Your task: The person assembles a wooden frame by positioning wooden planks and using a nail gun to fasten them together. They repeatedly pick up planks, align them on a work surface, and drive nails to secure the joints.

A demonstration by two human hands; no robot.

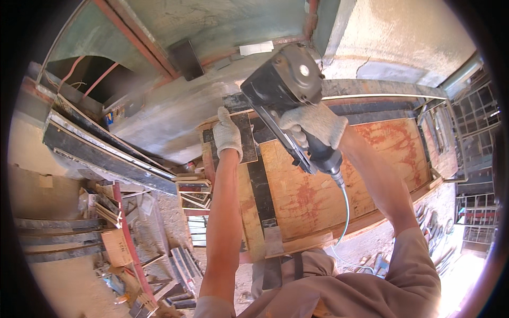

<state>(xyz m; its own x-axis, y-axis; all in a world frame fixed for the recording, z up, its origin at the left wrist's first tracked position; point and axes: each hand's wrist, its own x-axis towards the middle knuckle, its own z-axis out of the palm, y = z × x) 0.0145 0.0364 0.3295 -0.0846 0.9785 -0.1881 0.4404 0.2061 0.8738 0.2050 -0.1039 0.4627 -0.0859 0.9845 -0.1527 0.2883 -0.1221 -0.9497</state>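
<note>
My right hand (321, 124), in a grey knit glove, is wrapped round the handle of a black nail gun (283, 79). The tool is raised and tilted over the bench, its magazine slanting down toward me. From the handle's end a thin pale air hose (348, 212) loops down past my lap. My left hand (228, 132), also gloved, lies on a small dark board (246, 139) at the bench's left end, fingers pointing away from me. Under and beside that board is a large stained plywood panel (318, 196) with dark strips. The gun's nose is hidden from view.
Long dark boards (101, 148) lean at the left. Scrap wood and a cardboard box (116, 247) lie on the floor there. A long dark beam (382, 89) edges the bench's far side. Metal grating (477, 116) stands at the right, with scrap pieces (429, 233) below.
</note>
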